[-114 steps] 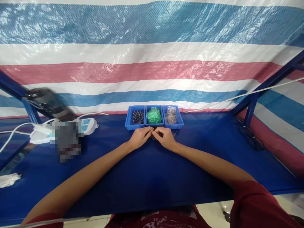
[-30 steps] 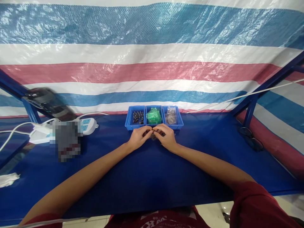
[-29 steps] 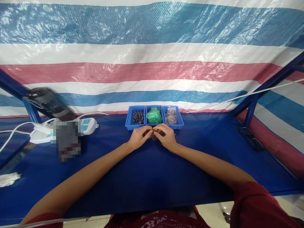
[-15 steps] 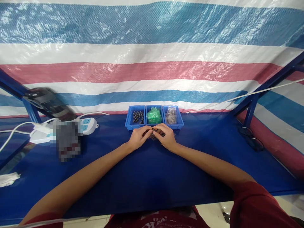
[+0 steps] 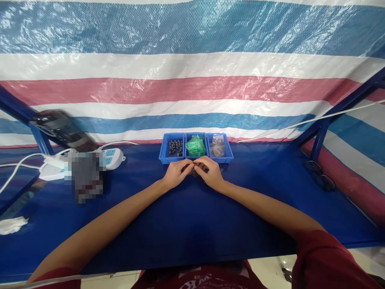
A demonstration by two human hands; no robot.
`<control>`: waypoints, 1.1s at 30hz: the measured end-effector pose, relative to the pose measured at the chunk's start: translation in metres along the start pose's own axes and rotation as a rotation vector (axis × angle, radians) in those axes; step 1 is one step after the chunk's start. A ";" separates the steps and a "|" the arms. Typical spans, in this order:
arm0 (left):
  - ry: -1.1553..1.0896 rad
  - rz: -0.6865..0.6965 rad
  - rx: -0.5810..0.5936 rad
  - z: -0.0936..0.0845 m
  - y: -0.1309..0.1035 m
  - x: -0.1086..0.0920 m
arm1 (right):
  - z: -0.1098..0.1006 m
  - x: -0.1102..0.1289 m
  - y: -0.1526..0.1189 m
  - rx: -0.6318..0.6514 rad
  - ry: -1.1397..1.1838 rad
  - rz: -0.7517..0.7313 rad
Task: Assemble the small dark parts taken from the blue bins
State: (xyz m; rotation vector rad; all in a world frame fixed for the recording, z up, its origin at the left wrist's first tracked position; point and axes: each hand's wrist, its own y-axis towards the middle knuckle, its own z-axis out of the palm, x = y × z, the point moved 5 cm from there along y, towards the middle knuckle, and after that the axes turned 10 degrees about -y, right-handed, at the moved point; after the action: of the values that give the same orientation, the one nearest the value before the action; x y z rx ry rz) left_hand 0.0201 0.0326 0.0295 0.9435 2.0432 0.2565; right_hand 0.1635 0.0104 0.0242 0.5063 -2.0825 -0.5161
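Observation:
My left hand [image 5: 176,174] and my right hand [image 5: 212,175] meet fingertip to fingertip just in front of the blue bins. Both are closed in a pinch; whatever lies between the fingertips is too small and covered to name. Under and behind the fingers, a clear plastic bag [image 5: 221,170] with dark contents is partly visible on the table. Small dark metal-looking parts [image 5: 175,147] lie in the left bin [image 5: 163,155]. In the middle bin [image 5: 195,135] sits a green plastic packet [image 5: 195,147]. The right bin [image 5: 227,155] holds clear bags [image 5: 217,146] of small pieces.
On the left of the blue table [image 5: 192,224] are a white power strip [image 5: 115,159] with cables, a blurred-out dark object [image 5: 87,176], a dark bottle [image 5: 64,128] and a white cloth [image 5: 13,225]. Eyeglasses [image 5: 320,176] lie at the right. Blue frame posts [image 5: 320,136] flank a striped sheet [image 5: 192,92].
The fingertips have drawn slightly closer, and the small bit seen between them before is now covered. The view has shifted a little; the bins and other objects stay in place.

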 end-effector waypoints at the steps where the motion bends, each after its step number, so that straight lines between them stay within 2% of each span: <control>1: 0.001 -0.006 0.003 0.000 0.000 0.000 | 0.001 -0.001 0.000 0.004 -0.001 0.006; 15: 0.019 -0.053 0.072 0.005 0.004 0.005 | 0.007 -0.008 0.002 0.108 0.036 0.093; 21: 0.004 -0.060 0.080 0.005 0.002 0.003 | 0.006 -0.006 0.001 0.087 0.033 0.088; 33: 0.018 -0.011 -0.005 0.000 0.000 0.000 | 0.004 -0.004 0.000 0.022 0.037 0.080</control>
State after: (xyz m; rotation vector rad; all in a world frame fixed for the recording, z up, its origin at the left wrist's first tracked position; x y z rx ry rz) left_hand 0.0200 0.0329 0.0294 0.9298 2.0626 0.2651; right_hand 0.1624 0.0132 0.0196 0.4402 -2.0662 -0.4351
